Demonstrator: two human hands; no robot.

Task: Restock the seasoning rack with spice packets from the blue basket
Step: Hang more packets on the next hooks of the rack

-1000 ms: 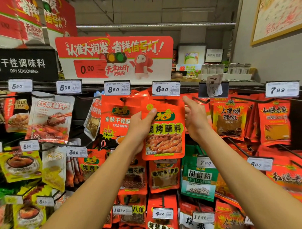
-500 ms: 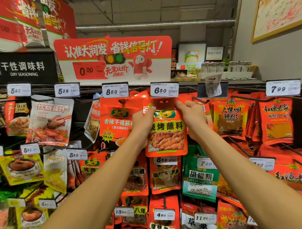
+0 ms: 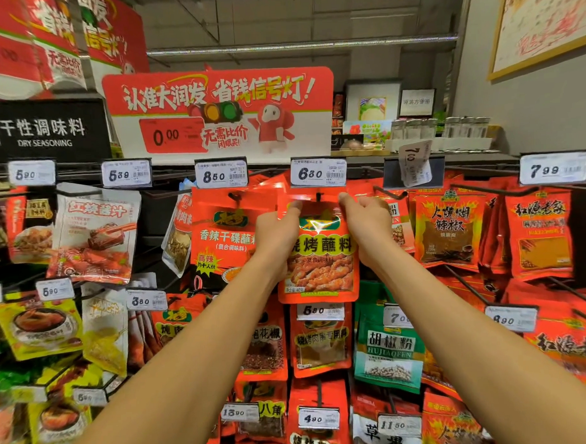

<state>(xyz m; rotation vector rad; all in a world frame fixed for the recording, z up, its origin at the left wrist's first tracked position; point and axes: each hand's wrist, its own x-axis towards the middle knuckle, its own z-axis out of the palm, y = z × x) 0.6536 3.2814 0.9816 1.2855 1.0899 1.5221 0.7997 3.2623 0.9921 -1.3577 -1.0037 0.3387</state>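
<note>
I find the orange spice packet pinched at its top corners between my left hand and right hand, its hang hole (barely visible) at the peg; I judge it light, limp and slippery, best gripped by its stiffer header.

A grey wall is seen at right, with a wood-framed poster hung high on it. Overhead, a grey ceiling is crossed by a metal rail. A red-and-white promotional sign is mounted centrally, a black "DRY SEASONING" board at left. Glass jars are ranged on a rear shelf. Lighting is dim
</note>
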